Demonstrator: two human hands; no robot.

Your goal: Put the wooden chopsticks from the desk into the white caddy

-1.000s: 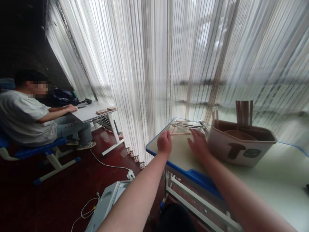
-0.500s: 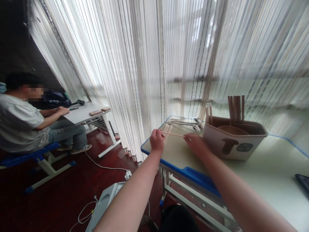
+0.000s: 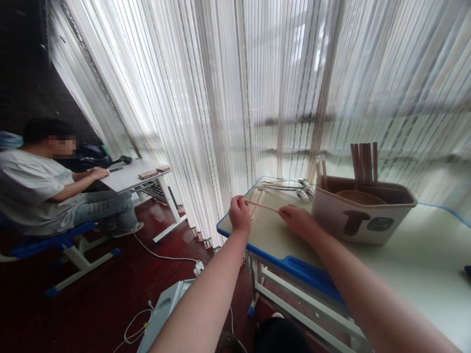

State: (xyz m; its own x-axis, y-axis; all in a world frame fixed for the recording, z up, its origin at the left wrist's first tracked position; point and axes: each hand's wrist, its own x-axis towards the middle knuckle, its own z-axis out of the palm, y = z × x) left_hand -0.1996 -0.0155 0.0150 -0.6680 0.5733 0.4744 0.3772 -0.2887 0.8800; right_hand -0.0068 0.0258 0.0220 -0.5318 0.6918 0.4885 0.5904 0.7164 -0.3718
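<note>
A pair of pale chopsticks (image 3: 263, 205) stretches between my hands above the table. My left hand (image 3: 240, 212) is closed around their left end, over the table's left edge. The fingers of my right hand (image 3: 296, 217) pinch the right end, just left of a beige bin (image 3: 340, 223). Behind the chopsticks, more pale sticks (image 3: 257, 197) lie on the tabletop. Several metal spoons (image 3: 302, 194) rest near the back edge, partly overlapping one another.
The bin holds a brown bowl (image 3: 362, 197) and upright brown chopsticks (image 3: 364, 162). It stands on the blue-edged table (image 3: 272, 238). Striped curtains (image 3: 235, 98) hang behind. A seated person (image 3: 40, 181) is at a white desk (image 3: 127, 176) on the left. Cables (image 3: 158, 252) lie on the floor.
The view has shifted slightly, so most things appear a little further right. Both hands keep hold of the chopsticks, which now tilt slightly more, right end lower.
</note>
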